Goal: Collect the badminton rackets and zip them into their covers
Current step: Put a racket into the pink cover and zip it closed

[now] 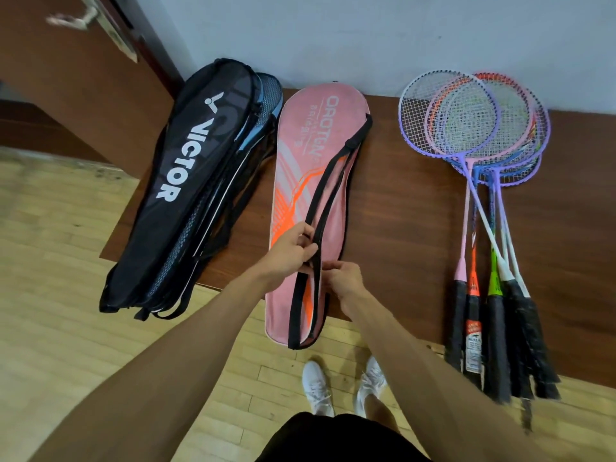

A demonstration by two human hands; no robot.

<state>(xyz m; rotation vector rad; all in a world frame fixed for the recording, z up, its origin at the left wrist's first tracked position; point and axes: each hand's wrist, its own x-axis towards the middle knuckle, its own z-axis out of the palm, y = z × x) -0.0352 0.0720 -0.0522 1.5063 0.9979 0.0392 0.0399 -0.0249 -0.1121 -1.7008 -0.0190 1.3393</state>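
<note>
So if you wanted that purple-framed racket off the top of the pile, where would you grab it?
Probably take the purple-framed badminton racket by its black wrapped handle, coming from the near edge of the brown wooden table. The handles point towards the person and overhang that edge, so fingers can curl round one; the strung heads overlap by the wall, and its shaft is thin.

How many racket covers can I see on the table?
3. The pink cover lies in the middle. The black cover lies at the left, stacked on a blue-edged cover. More may be hidden in that stack.
</note>
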